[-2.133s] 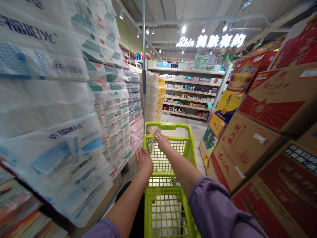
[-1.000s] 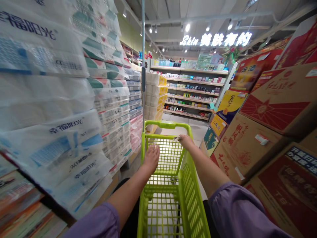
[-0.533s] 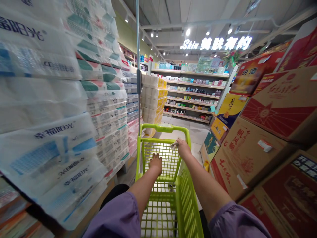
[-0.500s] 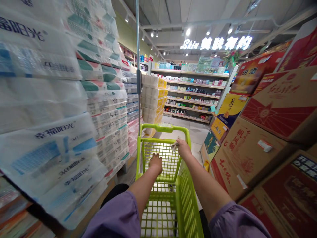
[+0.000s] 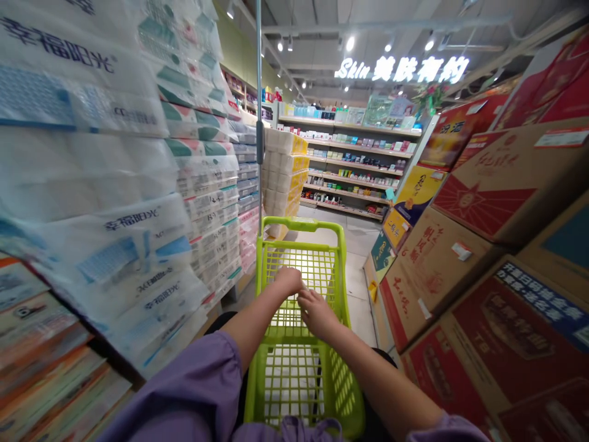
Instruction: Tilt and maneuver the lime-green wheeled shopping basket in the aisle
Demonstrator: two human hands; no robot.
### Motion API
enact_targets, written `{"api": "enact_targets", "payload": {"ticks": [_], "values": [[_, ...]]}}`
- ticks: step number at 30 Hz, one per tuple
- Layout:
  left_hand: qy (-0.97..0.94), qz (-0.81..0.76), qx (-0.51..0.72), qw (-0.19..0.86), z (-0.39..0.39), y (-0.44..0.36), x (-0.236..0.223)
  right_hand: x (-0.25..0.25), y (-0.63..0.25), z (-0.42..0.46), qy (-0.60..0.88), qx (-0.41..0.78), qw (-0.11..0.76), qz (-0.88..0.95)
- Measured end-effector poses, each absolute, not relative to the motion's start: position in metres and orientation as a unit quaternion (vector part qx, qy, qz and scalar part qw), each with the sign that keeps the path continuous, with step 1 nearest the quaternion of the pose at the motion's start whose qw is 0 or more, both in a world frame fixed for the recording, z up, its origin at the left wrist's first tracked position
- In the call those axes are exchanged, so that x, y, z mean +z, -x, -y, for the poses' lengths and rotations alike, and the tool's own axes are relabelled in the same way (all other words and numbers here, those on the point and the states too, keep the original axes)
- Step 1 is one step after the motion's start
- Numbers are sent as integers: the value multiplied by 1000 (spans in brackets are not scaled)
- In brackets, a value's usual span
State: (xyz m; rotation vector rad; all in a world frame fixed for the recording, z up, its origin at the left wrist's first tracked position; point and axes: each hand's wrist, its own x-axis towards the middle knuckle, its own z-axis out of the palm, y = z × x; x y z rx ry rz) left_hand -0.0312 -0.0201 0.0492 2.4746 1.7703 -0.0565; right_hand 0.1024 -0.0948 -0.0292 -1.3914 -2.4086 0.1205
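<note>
Over the lime-green shopping cart [image 5: 343, 264], my two hands meet above the lattice basket. My left hand [image 5: 289, 280] is closed, its back toward me, and what its fingers hold is hidden. Just below and to the right, my right hand [image 5: 318, 314] has its fingers curled in toward the left hand. A small whitish bit of crumpled tissue [image 5: 303, 286] shows between them at my right fingertips; most of it is hidden. The cart's handle bar [image 5: 304, 224] lies beyond both hands, untouched. A thin metal pole [image 5: 259, 184] rises from the cart's far left corner.
Stacked packs of paper rolls [image 5: 119, 245] wall in the left side. Cardboard boxes [image 5: 464, 245] are piled along the right. Past the cart, tiled floor [image 5: 359, 245] leads to lit shelves of small goods [image 5: 354, 161].
My right hand has drawn back from the cart's upper right rim, bringing the tissue inward. My left hand has risen and closed, and the two hands now touch or nearly touch.
</note>
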Motion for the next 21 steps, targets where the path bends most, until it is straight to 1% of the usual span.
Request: {"api": "enact_targets", "payload": {"ticks": [3, 6, 8, 11, 13, 15, 17, 21], "values": [[-804, -592, -22, 50, 23, 29, 58, -46, -101, 135, 473, 7, 111, 874], [-802, -595, -17, 53, 27, 28, 63, -53, -105, 151, 463, -44, 90, 880], [-805, -591, -5, 51, 32, 30, 64, -52, -107, 150, 480, -66, 110, 868], [-813, -580, 30, 41, 50, 38, 57, -49, -108, 144, 480, -80, 170, 857], [-822, -566, 59, 33, 70, 46, 43, -49, -109, 141, 474, -87, 214, 849], [-849, -520, 90, 27, 95, 56, 26, -47, -111, 140, 478, -88, 244, 839], [-875, -476, 90, 8, 118, 66, 9, -45, -113, 141, 483, -83, 250, 835], [-850, -524, 38, -25, 141, 78, -7, -41, -117, 143, 482, -62, 234, 842]]}}
